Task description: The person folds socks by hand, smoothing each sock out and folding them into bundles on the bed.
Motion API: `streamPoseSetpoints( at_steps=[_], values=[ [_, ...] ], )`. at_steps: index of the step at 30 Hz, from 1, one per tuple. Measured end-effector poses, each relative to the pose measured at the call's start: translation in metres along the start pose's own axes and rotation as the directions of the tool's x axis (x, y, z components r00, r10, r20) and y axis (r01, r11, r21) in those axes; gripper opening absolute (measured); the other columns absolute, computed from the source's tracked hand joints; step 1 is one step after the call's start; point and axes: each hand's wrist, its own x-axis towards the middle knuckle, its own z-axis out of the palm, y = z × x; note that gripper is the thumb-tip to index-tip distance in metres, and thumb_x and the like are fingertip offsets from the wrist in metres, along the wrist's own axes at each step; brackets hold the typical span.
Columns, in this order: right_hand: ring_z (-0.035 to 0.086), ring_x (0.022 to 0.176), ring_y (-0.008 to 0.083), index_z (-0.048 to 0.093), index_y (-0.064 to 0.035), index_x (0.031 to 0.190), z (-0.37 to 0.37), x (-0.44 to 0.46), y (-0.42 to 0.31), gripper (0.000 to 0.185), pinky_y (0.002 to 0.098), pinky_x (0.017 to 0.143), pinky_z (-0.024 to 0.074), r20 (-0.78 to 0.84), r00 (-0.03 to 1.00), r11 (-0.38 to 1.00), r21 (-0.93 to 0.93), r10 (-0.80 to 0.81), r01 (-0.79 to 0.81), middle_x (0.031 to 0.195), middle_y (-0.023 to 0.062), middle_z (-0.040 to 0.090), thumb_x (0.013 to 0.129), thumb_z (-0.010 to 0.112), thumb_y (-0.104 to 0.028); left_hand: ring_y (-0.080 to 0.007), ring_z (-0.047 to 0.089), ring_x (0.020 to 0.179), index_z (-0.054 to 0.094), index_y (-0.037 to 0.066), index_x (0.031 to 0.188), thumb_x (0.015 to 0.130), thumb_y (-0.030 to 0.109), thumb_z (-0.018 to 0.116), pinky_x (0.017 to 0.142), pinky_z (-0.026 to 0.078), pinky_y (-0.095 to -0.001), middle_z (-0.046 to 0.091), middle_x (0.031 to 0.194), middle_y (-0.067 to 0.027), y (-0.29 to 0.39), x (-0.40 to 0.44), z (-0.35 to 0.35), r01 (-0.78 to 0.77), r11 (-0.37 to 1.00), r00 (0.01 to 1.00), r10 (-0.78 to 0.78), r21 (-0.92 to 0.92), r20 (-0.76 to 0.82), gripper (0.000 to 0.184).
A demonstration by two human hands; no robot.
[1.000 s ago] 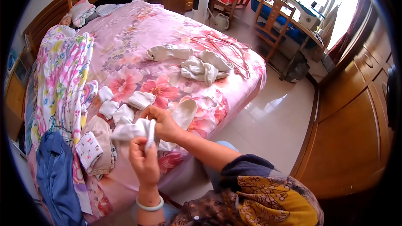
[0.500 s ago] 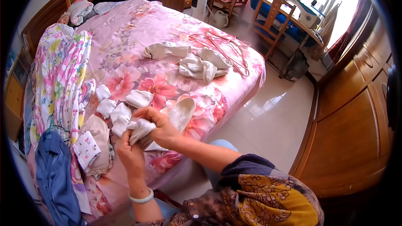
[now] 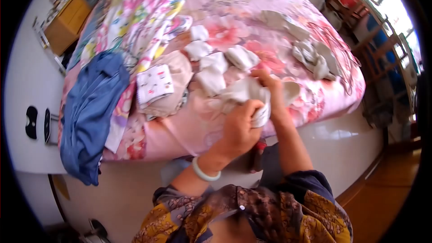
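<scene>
Over the near edge of the bed, a white sock (image 3: 245, 91) hangs loosely spread and slightly blurred between my hands. My left hand (image 3: 242, 126), with a pale bangle on its wrist, is closed on the sock's ribbed cuff end. Gripping the other side is my right hand (image 3: 272, 91), its fingers partly hidden by cloth. Just beyond lie several folded white socks, among them one folded sock (image 3: 243, 57) and another larger folded pair (image 3: 211, 73). A flat white sock (image 3: 291, 91) shows behind my right wrist.
The pink floral bedspread (image 3: 171, 137) carries a blue garment (image 3: 96, 112), a folded white printed cloth (image 3: 155, 83) on a beige garment (image 3: 180, 69), and a flowered quilt (image 3: 135, 13). Loose whitish socks (image 3: 315, 58) and pink cord (image 3: 333, 40) lie right. A wooden chair (image 3: 387, 58) stands beyond.
My view has swung left, so the bed appears further right. The sock, bunched into a small bundle before, is now opened out between my hands.
</scene>
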Motion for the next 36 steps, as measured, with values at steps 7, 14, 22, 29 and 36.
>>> streamPoseSetpoints(
  at_steps=[7, 14, 22, 29, 36],
  values=[
    [0.056, 0.089, 0.0090, 0.059, -0.0075, 0.115, -0.002, 0.000, -0.020, 0.040, 0.0247, 0.080, 0.0487, -0.234, 0.969, 0.800, 0.594, 0.079, 0.078, 0.099, 0.0003, 0.059, 0.078, 0.063, 0.008, -0.0237, 0.062, 0.066, 0.055, 0.003, 0.102, 0.079, 0.002, 0.064, 0.060, 0.048, -0.0346, 0.062, 0.072, -0.0131, -0.005, 0.016, -0.011, 0.153, 0.985, 0.988, -0.153, 0.082, 0.000, 0.025],
    [0.058, 0.085, 0.0099, 0.055, -0.0047, 0.117, 0.029, -0.028, -0.049, 0.044, 0.0249, 0.075, 0.0479, -0.056, 0.984, 0.893, 0.413, -0.171, 0.179, 0.092, 0.0029, 0.059, 0.077, 0.067, 0.010, -0.0279, 0.068, 0.074, 0.058, 0.005, 0.106, 0.080, 0.005, 0.065, 0.065, 0.052, -0.0360, 0.068, 0.081, -0.0147, -0.036, 0.029, -0.042, 0.172, 0.949, 0.977, -0.130, 0.264, -0.168, 0.027],
    [0.058, 0.071, 0.0132, 0.051, -0.0052, 0.094, 0.033, -0.021, -0.046, 0.031, 0.0264, 0.067, 0.0474, -0.019, 0.999, 0.972, 0.232, -0.044, 0.048, 0.076, 0.0065, 0.061, 0.072, 0.071, 0.003, -0.0164, 0.064, 0.087, 0.058, 0.000, 0.107, 0.080, -0.004, 0.062, 0.076, 0.051, -0.0285, 0.067, 0.096, -0.0117, -0.029, 0.025, -0.036, 0.118, 0.962, 0.926, -0.196, -0.245, -0.323, 0.028],
    [0.051, 0.075, 0.0065, 0.052, -0.0046, 0.099, 0.016, -0.006, -0.006, 0.032, 0.0226, 0.066, 0.0433, -0.145, 0.989, 0.939, 0.338, -0.006, 0.056, 0.082, -0.0004, 0.055, 0.071, 0.067, 0.003, -0.0282, 0.062, 0.073, 0.056, 0.001, 0.100, 0.078, 0.000, 0.064, 0.067, 0.050, -0.0345, 0.062, 0.082, -0.0150, -0.007, -0.007, 0.006, -0.087, 0.993, 0.993, 0.092, 0.075, -0.077, 0.024],
    [0.056, 0.089, 0.0099, 0.054, -0.0044, 0.115, 0.013, -0.005, -0.022, 0.042, 0.0240, 0.081, 0.0461, -0.213, 0.977, 0.833, 0.535, -0.028, 0.141, 0.095, 0.0017, 0.059, 0.076, 0.067, 0.004, -0.0360, 0.062, 0.069, 0.056, 0.005, 0.100, 0.071, 0.003, 0.069, 0.062, 0.049, -0.0420, 0.061, 0.072, -0.0156, -0.018, 0.010, -0.006, 0.008, 0.987, 0.991, 0.013, 0.158, -0.132, 0.032]
  ],
)
